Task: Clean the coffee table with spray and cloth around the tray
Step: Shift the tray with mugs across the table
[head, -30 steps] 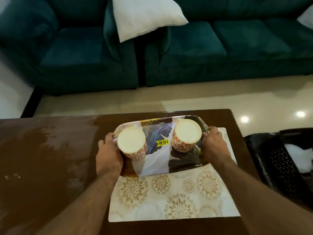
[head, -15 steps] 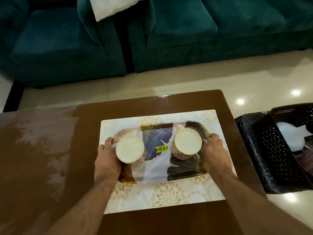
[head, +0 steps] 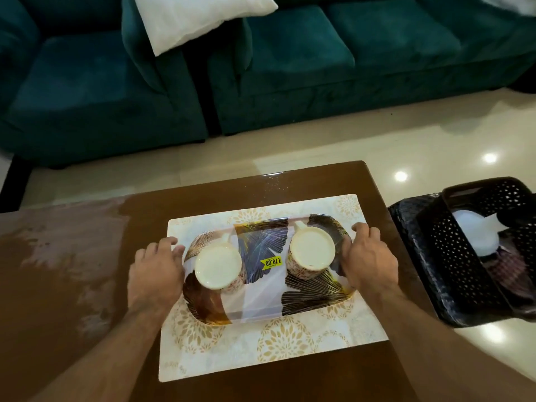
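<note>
Two upturned mugs (head: 218, 266) stand on the leaf-patterned tray (head: 261, 291), which lies on a placemat (head: 275, 343) at the right end of the desk (head: 72, 300). My left hand (head: 156, 274) lies at the tray's left rim with its fingers loose, apparently not closed on it. My right hand (head: 369, 262) wraps the right rim in a closed grip.

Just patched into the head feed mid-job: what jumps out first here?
Both hands, left hand and right hand, sit at the ends of a leaf-patterned tray carrying two mugs, on a floral placemat at the coffee table's right end. The tabletop's left side shows a dull, streaky film.
</note>
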